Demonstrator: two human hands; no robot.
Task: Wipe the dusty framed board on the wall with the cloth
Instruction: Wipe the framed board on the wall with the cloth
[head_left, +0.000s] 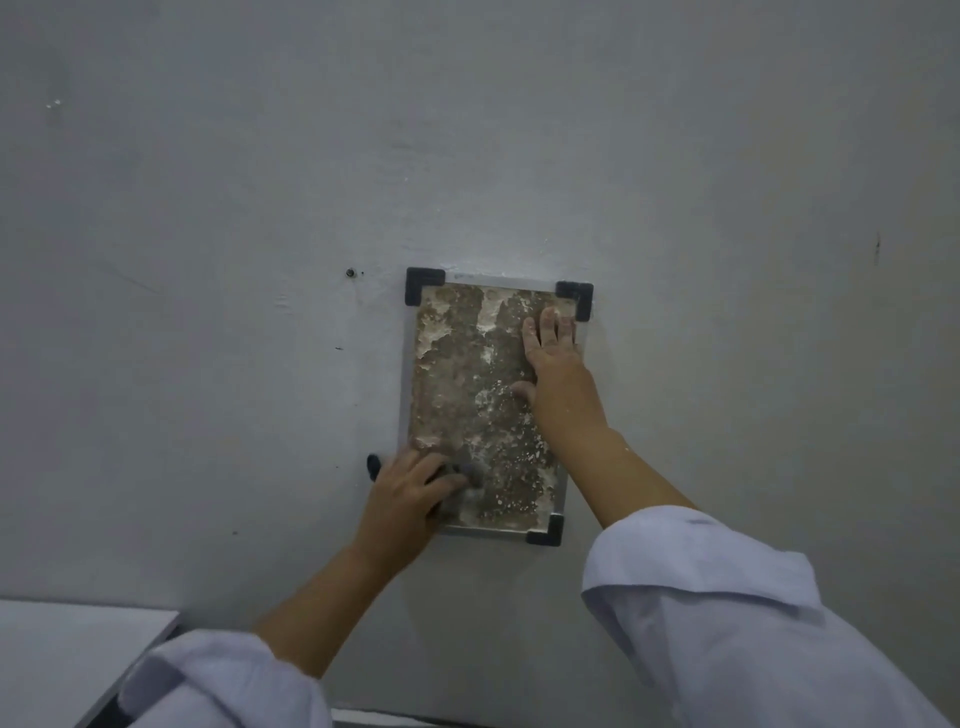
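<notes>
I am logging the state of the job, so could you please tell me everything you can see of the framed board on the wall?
The framed board is an upright rectangle mounted flat on the grey wall. It has a thin silvery rim with dark corner caps; the lower left corner is hidden by the hand. Its brownish face is blotched with pale dust or residue. The right hand lies flat against its upper right part. The left hand presses a dark cloth on its lower left part.

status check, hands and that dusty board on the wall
Left hand presses dark grey cloth on lower left of brown silver-framed board. Right hand flat on upper right. Dust remains; nothing blocking.
</notes>
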